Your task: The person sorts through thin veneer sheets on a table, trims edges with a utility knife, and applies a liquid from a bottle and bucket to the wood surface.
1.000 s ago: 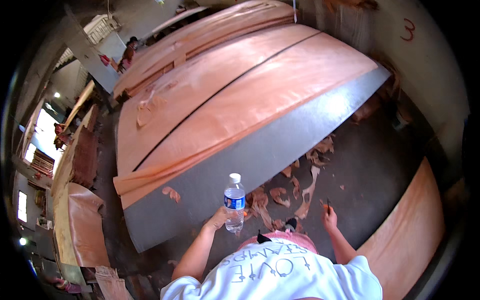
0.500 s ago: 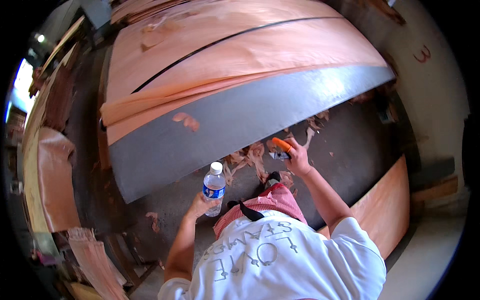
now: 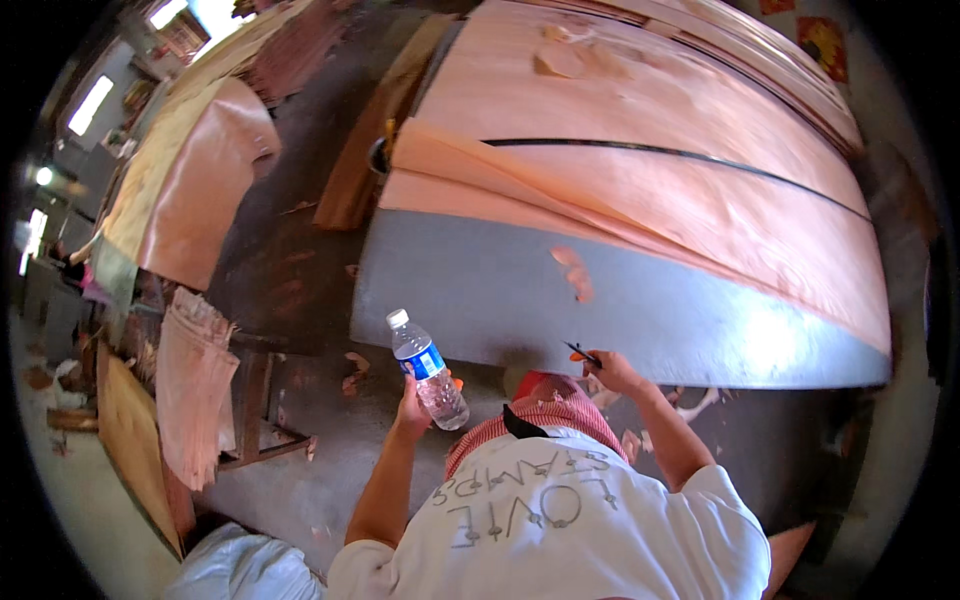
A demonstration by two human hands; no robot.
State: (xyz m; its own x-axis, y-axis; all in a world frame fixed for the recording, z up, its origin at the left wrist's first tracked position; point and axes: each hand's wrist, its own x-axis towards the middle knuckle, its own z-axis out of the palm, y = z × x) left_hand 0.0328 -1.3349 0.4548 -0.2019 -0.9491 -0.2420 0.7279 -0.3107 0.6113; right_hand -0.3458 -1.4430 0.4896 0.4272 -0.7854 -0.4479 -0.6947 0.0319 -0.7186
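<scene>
My left hand (image 3: 410, 410) is closed round the lower part of a clear plastic bottle (image 3: 450, 405) with a white cap and a blue label. The bottle tilts a little to the left, its cap on, and a small orange patch shows beside it by my fingers. My right hand (image 3: 622, 374) grips a small dark tool (image 3: 586, 354) with orange at its side; its exact kind is hard to make out. That hand is over the near edge of a grey-topped table (image 3: 470, 275). Thin wood veneer sheets (image 3: 640, 190) cover the table's far part, and torn veneer scraps (image 3: 573, 272) lie on the grey strip.
A dark strip (image 3: 690, 152) crosses the veneer. To the left stand another veneer stack (image 3: 205, 180), a ragged veneer bundle (image 3: 200, 385) on a low frame, and a board (image 3: 140, 440). A white sack (image 3: 245, 567) sits at lower left. Veneer scraps litter the floor.
The view has swung left, so the table now appears farther right. My right hand has come up from over the floor scraps to the table edge. The bottle remains in my left hand, tilted more.
</scene>
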